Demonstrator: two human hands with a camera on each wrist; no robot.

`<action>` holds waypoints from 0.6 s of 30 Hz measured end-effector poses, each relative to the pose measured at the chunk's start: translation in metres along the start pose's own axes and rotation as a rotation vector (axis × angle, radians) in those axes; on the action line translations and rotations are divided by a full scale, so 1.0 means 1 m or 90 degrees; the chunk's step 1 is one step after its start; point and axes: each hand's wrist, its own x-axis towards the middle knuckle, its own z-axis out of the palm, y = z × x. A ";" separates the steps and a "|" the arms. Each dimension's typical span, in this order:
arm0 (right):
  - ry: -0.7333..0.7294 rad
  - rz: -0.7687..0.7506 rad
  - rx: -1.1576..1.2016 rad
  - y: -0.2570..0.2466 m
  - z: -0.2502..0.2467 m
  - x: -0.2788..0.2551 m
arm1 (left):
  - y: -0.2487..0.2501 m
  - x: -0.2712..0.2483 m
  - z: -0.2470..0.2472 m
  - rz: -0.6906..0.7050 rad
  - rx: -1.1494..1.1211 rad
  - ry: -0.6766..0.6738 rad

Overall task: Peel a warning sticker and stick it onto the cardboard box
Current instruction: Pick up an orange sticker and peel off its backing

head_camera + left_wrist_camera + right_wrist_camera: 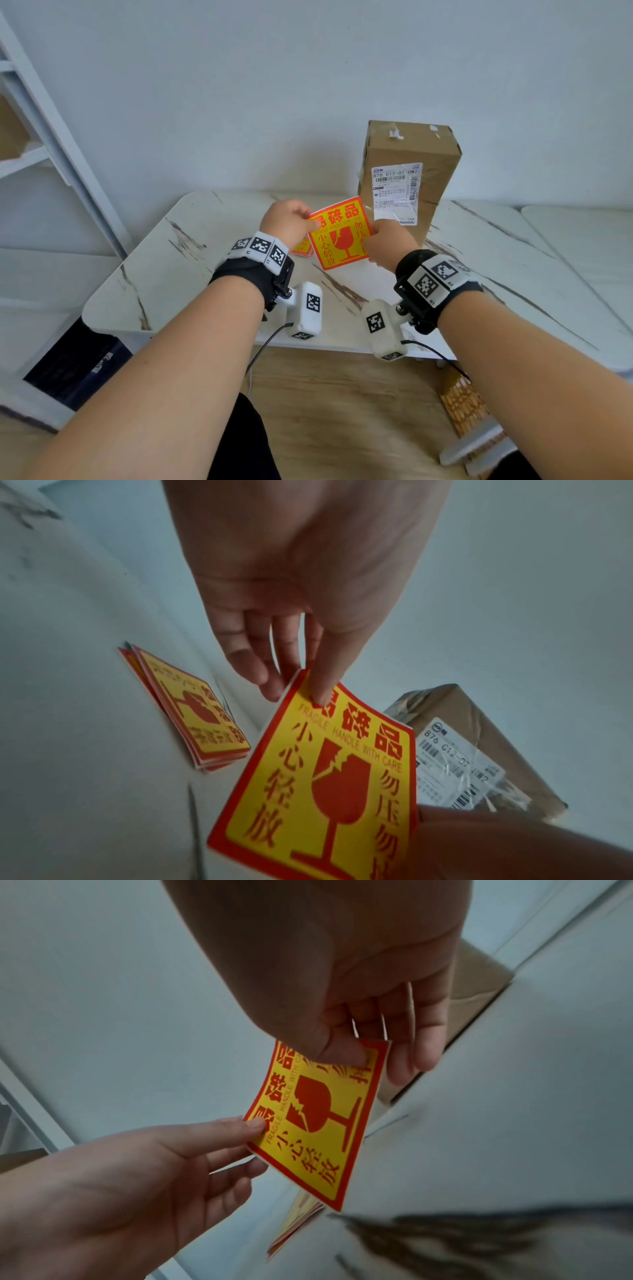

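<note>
A red and yellow fragile warning sticker [339,233] [329,785] [318,1118] is held up above the table between both hands. My left hand [291,221] [308,685] pinches its upper left corner, thumb on the printed face. My right hand [387,240] [359,1053] pinches its right edge, thumb in front and fingers behind. The tall brown cardboard box [407,174] [479,750] stands upright just behind the sticker, with a white shipping label [395,192] on its front.
A small stack of the same stickers [303,247] [195,710] lies on the white marble table [178,260], under my left hand. A white shelf frame [51,137] stands at the left. The wall is close behind the box.
</note>
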 end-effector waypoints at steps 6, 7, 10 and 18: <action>0.071 -0.021 0.037 0.027 -0.017 -0.012 | 0.005 -0.016 0.024 -0.049 -0.054 -0.194; 0.077 -0.020 0.039 0.030 -0.020 -0.013 | 0.007 -0.019 0.028 -0.048 -0.059 -0.209; 0.084 -0.007 0.029 0.040 -0.031 -0.016 | 0.011 -0.027 0.037 -0.042 -0.054 -0.222; 0.159 0.001 0.012 0.058 -0.042 -0.017 | 0.026 -0.033 0.048 -0.088 -0.022 -0.259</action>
